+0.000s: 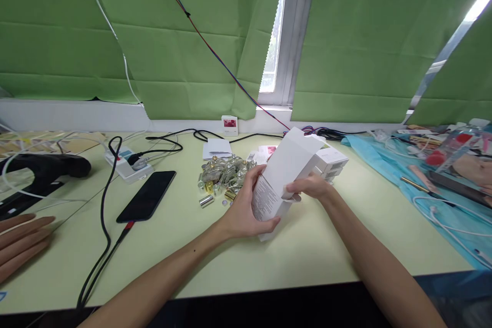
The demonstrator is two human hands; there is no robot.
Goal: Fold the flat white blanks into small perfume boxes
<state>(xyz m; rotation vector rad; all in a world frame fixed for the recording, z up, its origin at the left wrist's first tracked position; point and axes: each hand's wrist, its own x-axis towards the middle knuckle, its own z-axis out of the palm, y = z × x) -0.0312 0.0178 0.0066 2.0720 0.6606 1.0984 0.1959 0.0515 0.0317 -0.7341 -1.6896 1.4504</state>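
Head view: I'm watching the left hand (245,212) curling its fingers round a long white printed cardboard box (290,159), the right hand (312,185) gripping its right edge; between them it's leaning, long axis rising rightward, over the pale yellow-green bench (323,253).

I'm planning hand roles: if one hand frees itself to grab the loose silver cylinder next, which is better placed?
Probably the left hand: it is nearer the silver cylinder, while the right hand is across the white carton. Both hands currently hold that carton.
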